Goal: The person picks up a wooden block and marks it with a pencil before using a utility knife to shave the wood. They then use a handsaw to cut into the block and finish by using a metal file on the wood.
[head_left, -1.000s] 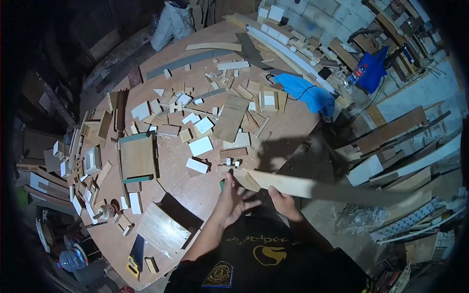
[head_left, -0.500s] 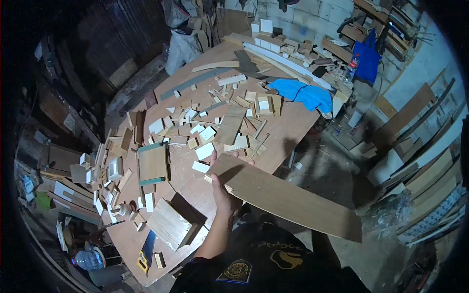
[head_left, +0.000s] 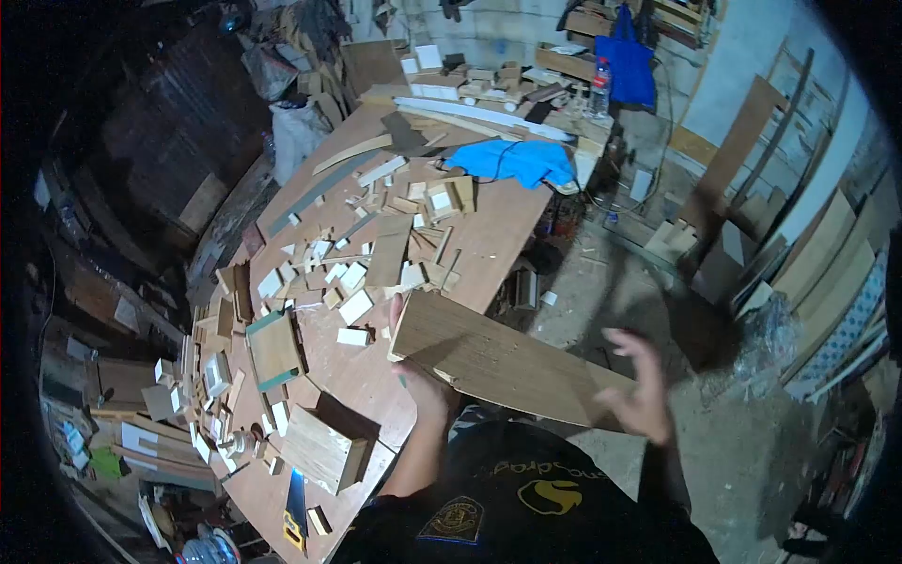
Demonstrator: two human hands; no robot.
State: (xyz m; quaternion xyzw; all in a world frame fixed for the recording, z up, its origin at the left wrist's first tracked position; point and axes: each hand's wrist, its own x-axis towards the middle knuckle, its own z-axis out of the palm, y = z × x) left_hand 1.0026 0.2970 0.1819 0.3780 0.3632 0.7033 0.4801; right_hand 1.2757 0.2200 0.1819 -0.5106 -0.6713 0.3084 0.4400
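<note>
Head view. A long flat wooden board, pale brown with visible grain and a lighter cut edge along its near end, is held in the air above the person's lap, in front of the dark shirt. Its long axis runs from about 10 o'clock to about 4 o'clock: the squared near end sits at the edge of the surface, and the far end reaches out over the floor. The broad face is tilted up toward the viewer; a shadow falls across its middle.

The left hand grips the board from beneath at its 10 o'clock end, with a fingertip showing above the top corner; the hand is closed on the wood. The right hand is at the 4 o'clock end, fingers spread and blurred; whether it touches the board cannot be told. The two hands are well apart, one at each end.

Beyond the board, toward 11 o'clock, the surface carries many small wood offcuts. A blue cloth lies at 12 o'clock. A wooden box stands at 8 o'clock, with a yellow-handled saw just beside it at the near rim.
</note>
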